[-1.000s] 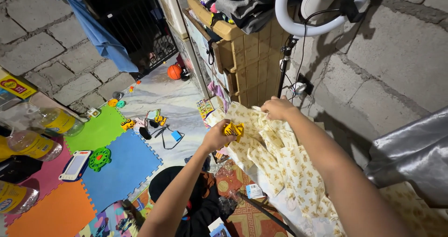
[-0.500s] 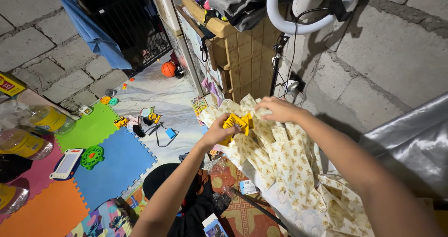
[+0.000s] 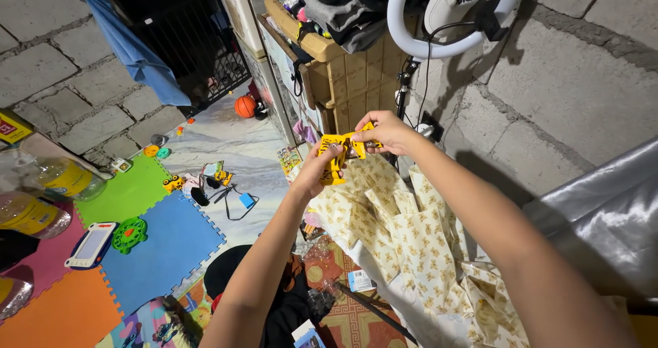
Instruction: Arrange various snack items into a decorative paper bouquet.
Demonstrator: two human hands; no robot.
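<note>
Yellow toy (image 3: 340, 152) gripped by both left hand (image 3: 321, 170) and right hand (image 3: 384, 131), above patterned cloth (image 3: 404, 238); tan drawer unit (image 3: 349, 80) behind, clothes (image 3: 343, 5) piled on top.

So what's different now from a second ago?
The right hand let go of the patterned cloth and rose to grip the yellow toy, which the left hand lifted higher. Both hands now hold it. The cloth and floor mats stayed put.
</note>
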